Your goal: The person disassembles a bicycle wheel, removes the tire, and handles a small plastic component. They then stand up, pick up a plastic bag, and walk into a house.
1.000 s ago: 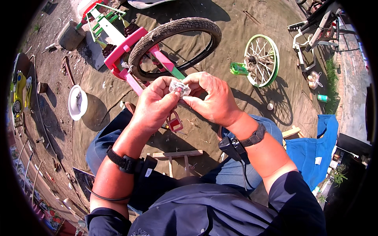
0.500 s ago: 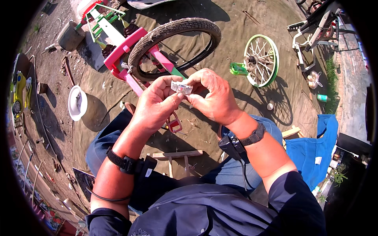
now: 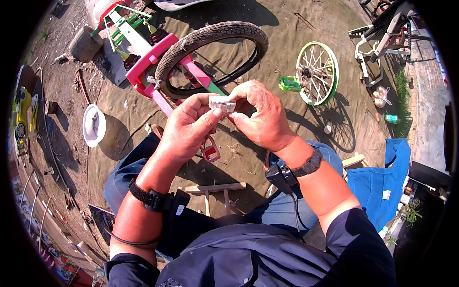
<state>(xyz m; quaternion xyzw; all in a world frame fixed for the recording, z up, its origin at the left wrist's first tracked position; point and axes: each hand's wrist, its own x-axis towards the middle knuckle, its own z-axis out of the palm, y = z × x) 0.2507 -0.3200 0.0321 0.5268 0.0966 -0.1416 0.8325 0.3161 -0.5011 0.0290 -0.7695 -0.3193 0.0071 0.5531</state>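
Head: left hand [image 3: 191, 122] and right hand [image 3: 262, 117] pinched a small clear-plastic piece [image 3: 222, 104].
Its long axis ran crosswise; brown cloth [image 3: 286, 55] lay open ahead-right.

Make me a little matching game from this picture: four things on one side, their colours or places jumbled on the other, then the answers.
Things:
1. Clear piece
2. Tyre
3. Wheel
4. Bowl

Descriptions:
A. Green-rimmed, with spokes
B. White, on the ground
C. At the fingertips of the left hand and right hand
D. Dark, with no spokes

Answers: 1-C, 2-D, 3-A, 4-B
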